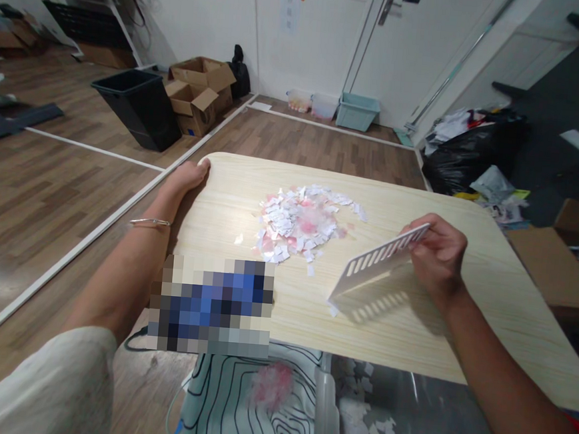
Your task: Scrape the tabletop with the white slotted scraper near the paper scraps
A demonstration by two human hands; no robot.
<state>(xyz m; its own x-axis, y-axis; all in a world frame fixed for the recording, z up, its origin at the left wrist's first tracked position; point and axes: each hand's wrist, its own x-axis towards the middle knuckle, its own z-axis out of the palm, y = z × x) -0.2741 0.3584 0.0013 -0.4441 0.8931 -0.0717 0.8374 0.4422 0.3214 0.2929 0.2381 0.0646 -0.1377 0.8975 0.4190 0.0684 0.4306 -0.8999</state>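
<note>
My right hand (437, 249) grips a white slotted plastic panel (373, 267) by its upper right end. The panel leans, with its lower left corner down at the wooden table top (489, 293), beside a small paper scrap. At the table's far left corner, my left hand (192, 174) is closed round the edge, its fingers partly hidden. Between the hands lies a loose heap of torn white paper bits (284, 220) mixed with pink fluffy wisps (309, 220). A few scraps sit apart from the heap.
A blurred-out blue object (217, 301) lies at the near left of the table. Below the near edge are a patterned cloth (225, 399) with a pink tuft (273, 384) and a grey plastic bin (418, 421) holding paper scraps. Beyond stand a black bin (137, 108) and cardboard boxes (199, 93).
</note>
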